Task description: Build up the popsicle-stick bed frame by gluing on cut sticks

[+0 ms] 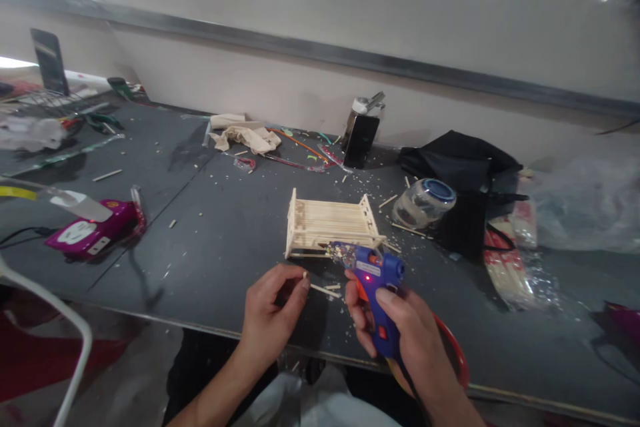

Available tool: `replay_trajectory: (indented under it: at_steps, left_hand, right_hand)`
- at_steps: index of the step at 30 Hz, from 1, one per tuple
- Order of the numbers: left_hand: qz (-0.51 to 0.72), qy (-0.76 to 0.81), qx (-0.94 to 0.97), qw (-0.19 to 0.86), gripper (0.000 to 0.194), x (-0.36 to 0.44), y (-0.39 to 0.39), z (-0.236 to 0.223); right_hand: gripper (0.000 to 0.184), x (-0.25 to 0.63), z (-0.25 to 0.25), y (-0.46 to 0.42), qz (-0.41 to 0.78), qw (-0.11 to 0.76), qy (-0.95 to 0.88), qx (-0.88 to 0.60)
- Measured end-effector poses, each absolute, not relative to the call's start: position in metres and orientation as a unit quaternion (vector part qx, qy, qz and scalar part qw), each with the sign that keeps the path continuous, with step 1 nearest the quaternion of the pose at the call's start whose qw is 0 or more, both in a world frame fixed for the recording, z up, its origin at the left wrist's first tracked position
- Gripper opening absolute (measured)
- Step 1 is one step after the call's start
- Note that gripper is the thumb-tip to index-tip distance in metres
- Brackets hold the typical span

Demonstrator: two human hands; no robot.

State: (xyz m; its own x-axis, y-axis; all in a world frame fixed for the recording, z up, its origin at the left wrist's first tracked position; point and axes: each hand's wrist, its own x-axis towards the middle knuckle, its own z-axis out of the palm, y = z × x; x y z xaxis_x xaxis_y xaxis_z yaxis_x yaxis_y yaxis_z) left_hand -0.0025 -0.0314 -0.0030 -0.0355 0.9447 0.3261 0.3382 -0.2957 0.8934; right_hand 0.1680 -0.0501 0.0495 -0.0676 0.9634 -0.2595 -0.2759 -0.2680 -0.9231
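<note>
My right hand (395, 320) is wrapped round a blue hot glue gun (373, 280) with a small red light lit on its side. Its nozzle, crusted with bits, points left by the front of a small wooden stick frame (333, 219) shaped like a little bed. I cannot tell whether the tip touches the frame. My left hand (274, 300) pinches a short piece of wooden stick (305, 275) between thumb and forefinger, mostly hidden by the fingers. Loose cut sticks (325, 290) lie on the table between my hands.
A lidded clear jar (424, 203) and a black bag (465, 180) stand at right, beside packaged sticks (510, 260). A phone (361, 140) leans at the back near a crumpled cloth (250, 138). At left sits a purple power socket box (93, 230). Wood scraps dot the dark table (210, 267).
</note>
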Motion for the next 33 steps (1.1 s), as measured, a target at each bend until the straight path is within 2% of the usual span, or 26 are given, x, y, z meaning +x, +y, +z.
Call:
replay_trajectory:
  at_steps: [22, 29, 33]
  left_hand:
    - [0.506, 0.508, 0.629, 0.302, 0.006, -0.0028, -0.0319, -0.0046]
    - [0.548, 0.5, 0.635, 0.215, 0.011, -0.0051, -0.0327, -0.0061]
    - [0.57, 0.505, 0.616, 0.201, 0.012, -0.0044, -0.0314, -0.0058]
  right_hand:
    - [0.031, 0.1725, 0.0436, -0.0513, 0.645, 0.478, -0.356, -0.478]
    - [0.03, 0.1732, 0.0448, -0.0522, 0.642, 0.479, -0.365, -0.474]
    - [0.031, 0.174, 0.0441, -0.0531, 0.644, 0.479, -0.36, -0.476]
